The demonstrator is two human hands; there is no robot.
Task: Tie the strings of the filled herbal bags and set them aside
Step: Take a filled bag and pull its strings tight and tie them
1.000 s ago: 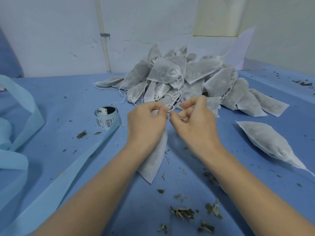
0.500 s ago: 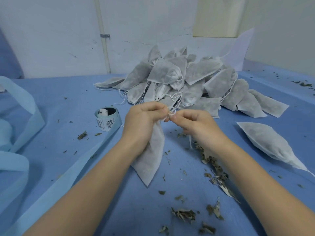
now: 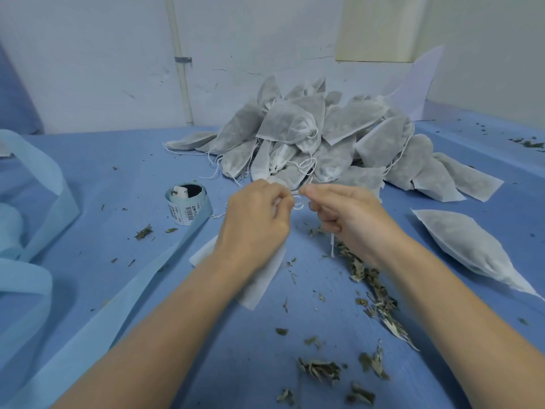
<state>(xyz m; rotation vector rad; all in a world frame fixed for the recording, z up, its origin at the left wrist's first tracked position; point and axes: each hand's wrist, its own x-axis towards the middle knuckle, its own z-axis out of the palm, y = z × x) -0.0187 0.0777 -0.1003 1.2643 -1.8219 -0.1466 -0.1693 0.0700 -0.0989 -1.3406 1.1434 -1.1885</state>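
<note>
both hands, left hand (image 3: 256,215) and right hand (image 3: 352,215), pinch the string (image 3: 298,201) of one bag (image 3: 259,283); knot unfinished, pile (image 3: 318,137) already tied at the desk's (image 3: 118,172) far edge.

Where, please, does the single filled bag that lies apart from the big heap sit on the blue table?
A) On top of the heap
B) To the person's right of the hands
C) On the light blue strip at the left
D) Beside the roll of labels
B: the lone filled bag lies flat on the table to the right of the right hand, in front of the heap of bags, far from the label roll.
</note>
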